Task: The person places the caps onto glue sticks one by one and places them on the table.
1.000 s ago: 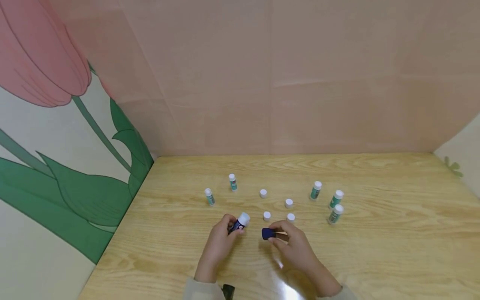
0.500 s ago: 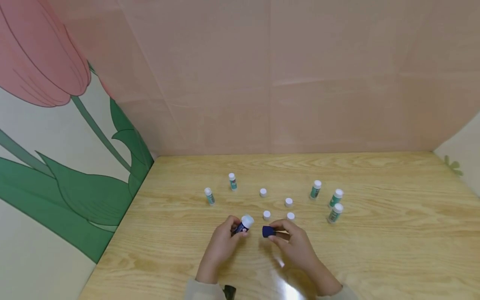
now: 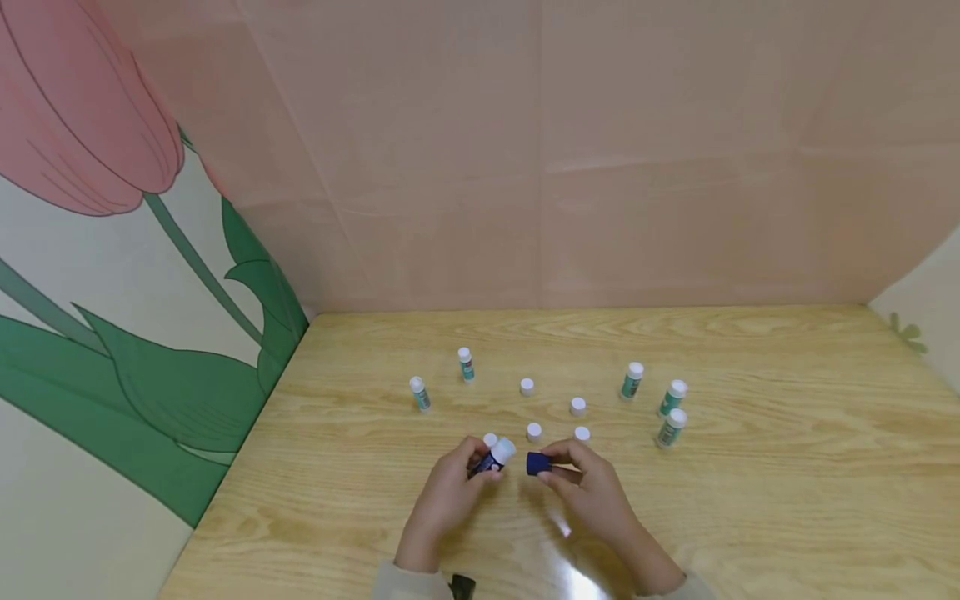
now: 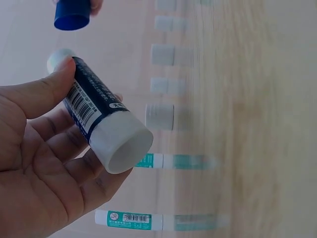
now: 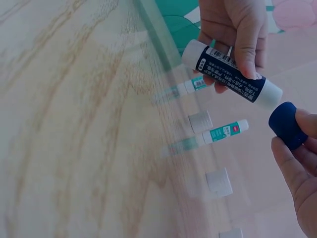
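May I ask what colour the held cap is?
The cap is blue, clearest in the right wrist view.

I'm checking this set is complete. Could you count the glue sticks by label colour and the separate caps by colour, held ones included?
Teal-labelled glue sticks: 5
Navy-labelled glue stick, in the left hand: 1
White caps: 5
Navy cap, in the right hand: 1
Total: 12

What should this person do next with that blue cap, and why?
I'd bring the blue cap onto the nearer white end of the glue stick. The right grip pinches the cap beside that end, the left grip holds the stick tilted, and the head view shows a small gap left to close.
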Motion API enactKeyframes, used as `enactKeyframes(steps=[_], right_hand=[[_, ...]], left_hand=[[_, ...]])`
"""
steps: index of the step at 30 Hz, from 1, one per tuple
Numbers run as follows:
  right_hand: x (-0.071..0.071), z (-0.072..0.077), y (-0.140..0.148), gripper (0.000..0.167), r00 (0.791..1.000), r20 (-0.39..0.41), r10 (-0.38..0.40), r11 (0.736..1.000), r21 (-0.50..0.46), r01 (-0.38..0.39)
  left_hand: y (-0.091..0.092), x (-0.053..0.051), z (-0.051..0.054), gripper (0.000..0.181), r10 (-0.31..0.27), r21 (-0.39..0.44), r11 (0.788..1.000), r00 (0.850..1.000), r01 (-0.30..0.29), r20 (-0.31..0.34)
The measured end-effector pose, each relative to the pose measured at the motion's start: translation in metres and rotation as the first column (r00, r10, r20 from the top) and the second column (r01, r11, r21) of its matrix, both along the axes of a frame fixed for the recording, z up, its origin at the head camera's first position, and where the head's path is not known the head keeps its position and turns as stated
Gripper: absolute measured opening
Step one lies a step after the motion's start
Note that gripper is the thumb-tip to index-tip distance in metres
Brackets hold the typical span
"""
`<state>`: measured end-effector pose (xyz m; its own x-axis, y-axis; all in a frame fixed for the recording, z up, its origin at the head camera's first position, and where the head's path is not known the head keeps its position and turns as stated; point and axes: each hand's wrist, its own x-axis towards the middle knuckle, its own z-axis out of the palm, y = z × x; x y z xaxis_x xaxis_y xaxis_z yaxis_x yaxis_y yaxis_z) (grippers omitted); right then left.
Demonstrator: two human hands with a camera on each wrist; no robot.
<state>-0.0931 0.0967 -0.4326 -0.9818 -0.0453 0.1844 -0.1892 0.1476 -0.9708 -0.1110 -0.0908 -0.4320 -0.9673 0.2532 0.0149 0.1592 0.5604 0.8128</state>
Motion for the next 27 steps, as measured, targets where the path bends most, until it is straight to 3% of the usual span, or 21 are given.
enactKeyframes(steps=[13,27], right_hand=[[0.0007,-0.0025,0.0013,0.025,0.999,-0.029,0.022,0.999,-0.043,-0.023],[-0.0011,-0.0084,0.0042,0.026,0.997,-0.052,0.049,0.999,-0.016,-0.050]], left_hand=[[0.0025,0.0017,0.0000,0.022,-0.038,0.006,0.999,0.999,0.038,-0.004],[0.0051,0.0030,-0.0003,0.021,-0.055,0.003,0.998,0.998,0.055,0.018]])
